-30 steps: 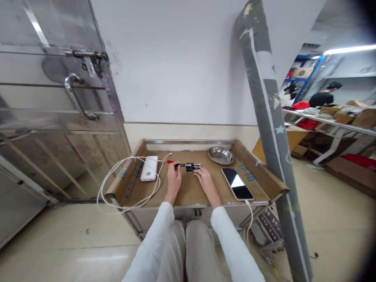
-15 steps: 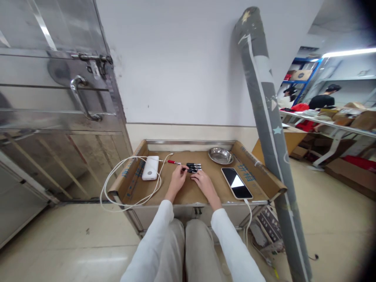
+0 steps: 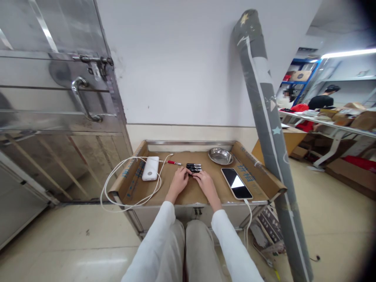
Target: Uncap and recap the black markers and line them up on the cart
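A row of several black markers [image 3: 194, 166] lies side by side on the cardboard-lined tabletop [image 3: 188, 196]. At the near side of this row, my left hand [image 3: 179, 181] and my right hand [image 3: 205, 183] meet from either side. Their fingers are closed on the ends of one black marker [image 3: 190, 174], mostly hidden by the fingertips. Left of the row, a red marker [image 3: 174, 162] lies apart from the black ones.
A white power bank [image 3: 150, 168] with a looped white cable stands at the left. To the right are a steel bowl [image 3: 220, 156] and a phone [image 3: 236, 183] on a cable. A long grey roll [image 3: 270, 105] leans beside the table. Two people sit far right.
My left hand has shifted slightly right, bringing its fingertips closer to my right hand. The near black marker is now more covered by the fingers.
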Action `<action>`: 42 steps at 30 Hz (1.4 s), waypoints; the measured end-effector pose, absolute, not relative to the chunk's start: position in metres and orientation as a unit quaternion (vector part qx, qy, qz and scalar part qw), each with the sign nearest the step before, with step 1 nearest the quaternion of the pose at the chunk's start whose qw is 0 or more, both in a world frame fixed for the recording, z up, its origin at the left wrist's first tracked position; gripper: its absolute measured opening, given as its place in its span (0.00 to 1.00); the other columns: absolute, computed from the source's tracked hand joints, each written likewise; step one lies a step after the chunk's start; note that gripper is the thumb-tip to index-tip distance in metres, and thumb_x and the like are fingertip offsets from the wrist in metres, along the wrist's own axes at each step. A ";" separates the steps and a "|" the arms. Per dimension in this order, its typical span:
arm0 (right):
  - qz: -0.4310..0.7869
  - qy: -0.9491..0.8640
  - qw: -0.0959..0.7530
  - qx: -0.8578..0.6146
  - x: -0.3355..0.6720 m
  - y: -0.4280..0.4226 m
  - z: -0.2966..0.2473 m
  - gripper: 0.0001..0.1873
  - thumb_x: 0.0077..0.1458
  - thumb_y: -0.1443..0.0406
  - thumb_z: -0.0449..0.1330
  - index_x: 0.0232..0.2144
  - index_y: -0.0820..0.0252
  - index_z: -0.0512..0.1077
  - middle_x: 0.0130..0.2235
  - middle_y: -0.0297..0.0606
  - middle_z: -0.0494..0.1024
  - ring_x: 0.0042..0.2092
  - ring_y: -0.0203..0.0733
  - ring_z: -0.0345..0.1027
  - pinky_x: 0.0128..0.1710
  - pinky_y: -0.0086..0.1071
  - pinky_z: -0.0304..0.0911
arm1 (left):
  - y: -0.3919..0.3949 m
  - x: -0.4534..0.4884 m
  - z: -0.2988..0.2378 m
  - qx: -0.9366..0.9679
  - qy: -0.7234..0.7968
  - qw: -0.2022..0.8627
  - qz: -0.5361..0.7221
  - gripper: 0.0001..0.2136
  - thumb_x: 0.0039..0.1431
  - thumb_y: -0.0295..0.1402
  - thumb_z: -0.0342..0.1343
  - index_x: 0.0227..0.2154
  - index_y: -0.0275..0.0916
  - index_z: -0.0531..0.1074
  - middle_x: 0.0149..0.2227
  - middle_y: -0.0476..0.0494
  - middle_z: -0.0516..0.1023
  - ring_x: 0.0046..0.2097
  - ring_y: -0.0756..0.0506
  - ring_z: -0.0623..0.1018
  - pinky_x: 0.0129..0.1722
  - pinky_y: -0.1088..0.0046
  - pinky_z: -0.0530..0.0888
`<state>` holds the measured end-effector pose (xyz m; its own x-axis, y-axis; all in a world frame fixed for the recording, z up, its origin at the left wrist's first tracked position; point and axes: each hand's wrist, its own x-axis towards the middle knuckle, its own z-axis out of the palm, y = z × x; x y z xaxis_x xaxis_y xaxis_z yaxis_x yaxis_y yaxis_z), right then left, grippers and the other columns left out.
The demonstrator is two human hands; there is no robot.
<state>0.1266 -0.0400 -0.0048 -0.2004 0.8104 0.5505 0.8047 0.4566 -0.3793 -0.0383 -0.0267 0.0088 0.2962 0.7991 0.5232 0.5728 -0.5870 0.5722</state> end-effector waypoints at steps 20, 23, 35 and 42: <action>0.084 -0.753 0.413 -0.505 0.128 -0.029 -0.015 0.12 0.57 0.69 0.52 0.41 0.57 0.72 0.41 0.40 0.71 0.42 0.42 0.68 0.45 0.36 0.63 | -0.024 -0.037 -0.005 0.814 0.429 0.130 0.369 0.09 0.63 0.29 0.47 0.41 0.40 0.71 0.39 0.43 0.70 0.44 0.45 0.71 0.48 0.66 0.69; 0.066 -0.748 0.413 -0.515 0.128 -0.030 -0.015 0.10 0.57 0.68 0.51 0.39 0.57 0.71 0.40 0.39 0.70 0.40 0.41 0.68 0.44 0.36 0.63 | -0.020 -0.036 -0.009 0.816 0.428 0.114 0.371 0.10 0.63 0.30 0.46 0.40 0.39 0.72 0.38 0.42 0.70 0.43 0.45 0.71 0.47 0.66 0.69; -0.019 -0.752 0.346 -0.561 0.128 -0.037 -0.008 0.11 0.58 0.70 0.51 0.39 0.58 0.71 0.40 0.41 0.72 0.42 0.43 0.66 0.44 0.35 0.59 | -0.015 -0.035 -0.009 0.814 0.430 0.106 0.377 0.09 0.62 0.29 0.47 0.37 0.39 0.73 0.35 0.43 0.70 0.41 0.45 0.71 0.46 0.64 0.69; -0.030 -0.739 0.343 -0.578 0.125 -0.043 0.002 0.11 0.57 0.73 0.48 0.35 0.60 0.70 0.38 0.40 0.71 0.40 0.41 0.65 0.43 0.32 0.58 | -0.010 -0.033 -0.014 0.784 0.437 0.122 0.424 0.10 0.62 0.27 0.46 0.39 0.38 0.72 0.35 0.43 0.68 0.43 0.45 0.71 0.47 0.65 0.70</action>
<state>0.1251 -0.0426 0.0016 -0.0951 0.8345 0.5427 0.8759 0.3292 -0.3526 -0.0333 -0.0100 -0.0136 0.2584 0.7889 0.5576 0.5824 -0.5877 0.5617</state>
